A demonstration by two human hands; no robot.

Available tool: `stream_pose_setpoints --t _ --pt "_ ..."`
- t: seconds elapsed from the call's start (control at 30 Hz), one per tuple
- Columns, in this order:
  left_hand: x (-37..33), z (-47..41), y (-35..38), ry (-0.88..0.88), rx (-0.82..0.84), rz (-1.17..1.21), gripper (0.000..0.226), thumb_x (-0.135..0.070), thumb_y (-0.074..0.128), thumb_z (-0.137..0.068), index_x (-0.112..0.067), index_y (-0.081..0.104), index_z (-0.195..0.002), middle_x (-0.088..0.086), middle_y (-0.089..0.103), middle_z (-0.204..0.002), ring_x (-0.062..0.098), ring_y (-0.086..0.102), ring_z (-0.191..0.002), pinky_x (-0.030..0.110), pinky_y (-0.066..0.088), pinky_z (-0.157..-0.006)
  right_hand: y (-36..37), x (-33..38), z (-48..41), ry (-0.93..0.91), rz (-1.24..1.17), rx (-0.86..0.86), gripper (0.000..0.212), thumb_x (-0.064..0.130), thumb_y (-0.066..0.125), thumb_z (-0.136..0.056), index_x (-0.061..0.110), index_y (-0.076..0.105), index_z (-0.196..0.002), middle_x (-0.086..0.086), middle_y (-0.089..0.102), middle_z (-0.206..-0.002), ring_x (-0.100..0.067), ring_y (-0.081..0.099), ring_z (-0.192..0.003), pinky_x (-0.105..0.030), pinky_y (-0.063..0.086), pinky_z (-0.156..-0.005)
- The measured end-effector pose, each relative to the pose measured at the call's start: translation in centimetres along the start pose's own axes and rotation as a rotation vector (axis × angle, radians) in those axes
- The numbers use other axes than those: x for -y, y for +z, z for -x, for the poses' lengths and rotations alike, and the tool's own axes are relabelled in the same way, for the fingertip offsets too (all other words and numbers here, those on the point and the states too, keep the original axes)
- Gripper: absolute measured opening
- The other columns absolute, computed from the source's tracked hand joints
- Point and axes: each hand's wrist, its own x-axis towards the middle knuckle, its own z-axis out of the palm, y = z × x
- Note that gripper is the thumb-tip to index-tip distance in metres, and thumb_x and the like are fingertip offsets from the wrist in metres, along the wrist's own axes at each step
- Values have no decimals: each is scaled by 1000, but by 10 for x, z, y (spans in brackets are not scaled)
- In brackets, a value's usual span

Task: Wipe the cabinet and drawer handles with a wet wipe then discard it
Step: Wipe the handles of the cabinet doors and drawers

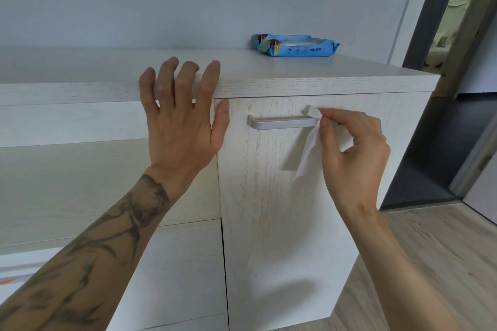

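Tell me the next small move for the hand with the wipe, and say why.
Probably slide the right hand leftward along the handle. It pinches the wipe at the handle's right end, and the rest of the bar to the left is bare. The left hand rests open on the cabinet's top edge.

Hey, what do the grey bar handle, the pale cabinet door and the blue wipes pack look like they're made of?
Grey bar handle: probably brushed metal, matte silver sheen.
Pale cabinet door: whitewashed wood or wood-look laminate, with faint vertical grain.
Blue wipes pack: glossy plastic film, crinkled at the ends.
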Motion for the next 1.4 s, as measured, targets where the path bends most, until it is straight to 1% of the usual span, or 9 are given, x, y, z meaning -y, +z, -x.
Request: stream_pose_setpoints --t 0.27,0.37,0.47,0.6,0.73,0.83,1.1,1.23,1.4 --pt "0 0 1 -2 -2 4 48 -46 37 -109 -18 40 -148 17 55 -138 35 34 -138 51 13 -122 -8 -3 -7 -188 27 38 13 20 71 -103 23 77 -114 13 72 -112 -25 63 -116 -28 43 -101" --pt "0 0 2 -2 1 -3 48 -46 39 -108 -18 41 -148 16 53 -139 35 33 -138 50 12 -123 -8 -9 -6 -274 28 40 13 16 77 -99 18 80 -111 7 75 -111 -32 63 -111 -39 46 -100" --pt "1 0 2 0 11 -2 49 -45 40 -108 -18 40 -148 15 51 -139 34 33 -139 51 13 -123 1 -1 -7 -405 51 51 12 22 78 -99 20 82 -109 14 73 -111 -22 56 -112 -56 45 -93" --pt "0 1 0 -6 25 -7 48 -44 40 -108 -18 41 -149 17 55 -138 35 34 -139 56 20 -121 29 26 -7 -515 67 64 12 32 74 -101 26 83 -106 17 75 -108 -17 55 -114 -39 28 -101" --pt "1 1 -1 1 24 -9 48 -43 41 -108 -16 44 -148 18 57 -137 36 35 -138 57 22 -120 49 41 -4 -565 110 111 6 28 77 -98 28 83 -100 15 76 -108 -21 57 -117 -41 28 -99" --pt "2 2 0 4 23 -15 49 -44 39 -109 -16 43 -148 18 57 -137 36 35 -138 56 20 -121 51 35 0 -589 160 45 8 28 76 -101 28 83 -100 15 76 -111 -23 60 -112 -44 32 -95" --pt "2 1 0 -3 17 -24 48 -44 38 -109 -17 44 -148 18 58 -137 36 36 -137 54 19 -122 28 12 5 -539 136 -72 9 26 76 -101 23 83 -105 14 77 -112 -25 58 -109 -50 34 -96" --pt "0 1 1 -10 31 -26 48 -45 40 -108 -18 42 -148 17 56 -139 36 35 -139 54 18 -123 -5 -16 -6 -413 193 -76 12 24 76 -101 18 81 -110 11 74 -112 -35 58 -105 -63 45 -88" --pt "-2 1 -5 -27 47 -47 49 -43 41 -109 -16 46 -151 17 57 -141 37 37 -142 57 19 -124 -23 -22 4 -197 179 -95 11 27 73 -102 20 80 -108 13 70 -109 -28 58 -110 -41 34 -95"
